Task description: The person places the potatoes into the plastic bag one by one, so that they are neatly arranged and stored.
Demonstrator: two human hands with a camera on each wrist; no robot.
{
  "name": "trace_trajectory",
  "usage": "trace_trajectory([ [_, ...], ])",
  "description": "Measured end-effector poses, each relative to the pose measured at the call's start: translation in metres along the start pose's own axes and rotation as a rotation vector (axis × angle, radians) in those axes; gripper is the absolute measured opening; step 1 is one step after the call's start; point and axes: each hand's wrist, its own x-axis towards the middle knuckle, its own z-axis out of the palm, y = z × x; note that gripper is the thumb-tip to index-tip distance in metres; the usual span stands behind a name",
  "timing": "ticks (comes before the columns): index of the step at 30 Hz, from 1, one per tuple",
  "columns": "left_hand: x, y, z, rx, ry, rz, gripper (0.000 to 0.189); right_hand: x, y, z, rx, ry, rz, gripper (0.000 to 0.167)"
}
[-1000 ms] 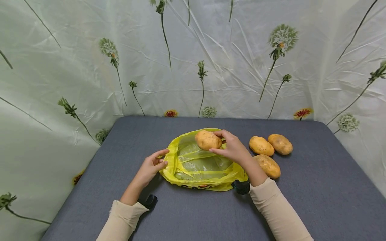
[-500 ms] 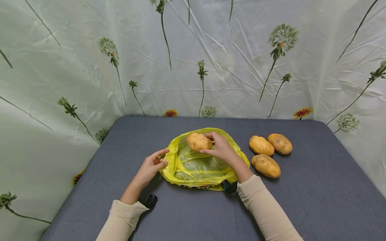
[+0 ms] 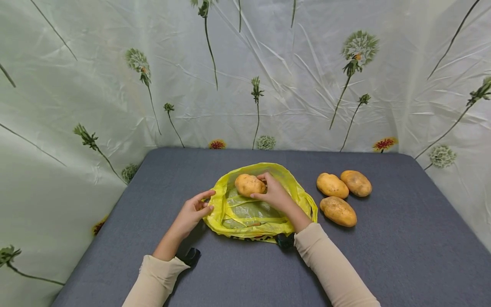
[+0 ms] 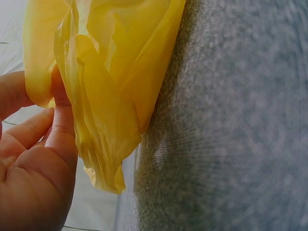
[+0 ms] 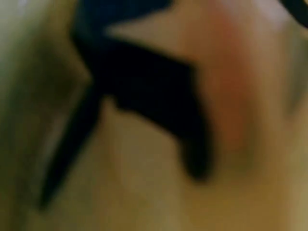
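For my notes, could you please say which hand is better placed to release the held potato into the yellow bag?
Probably the right hand: it grips the potato at the mouth of the yellow bag, while the left hand pinches the bag's edge.

This is a curtained-off nook in a room of unclear kind, with flower-printed sheeting behind and beside the grey table.

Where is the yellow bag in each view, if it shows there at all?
Head: the yellow bag lies just below the picture's centre.
Left wrist: it fills much of the upper left.
Right wrist: too blurred to tell.
Shared landmark: the left hand, at the bag's edge in the head and left wrist views.
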Motion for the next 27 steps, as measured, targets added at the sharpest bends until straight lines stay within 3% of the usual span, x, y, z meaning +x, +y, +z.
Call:
trace_trajectory([
  [9, 0.003, -0.011, -0.001, -0.005, 0.008, 0.030, 0.044, 0.002, 0.000, 0.011, -0.083, 0.030, 0.026, 0.056],
  [13, 0.003, -0.010, -0.001, -0.006, 0.010, 0.017, 0.044, 0.002, 0.000, 0.013, -0.049, 0.024, 0.036, 0.059],
  [23, -0.005, 0.014, 0.004, 0.015, 0.000, 0.017, 0.043, -0.002, -0.005, 0.007, 0.067, 0.004, 0.023, 0.067],
  [27, -0.006, 0.016, 0.005, 0.032, 0.003, -0.001, 0.042, -0.004, -0.006, 0.003, 0.085, 0.007, -0.002, 0.066],
])
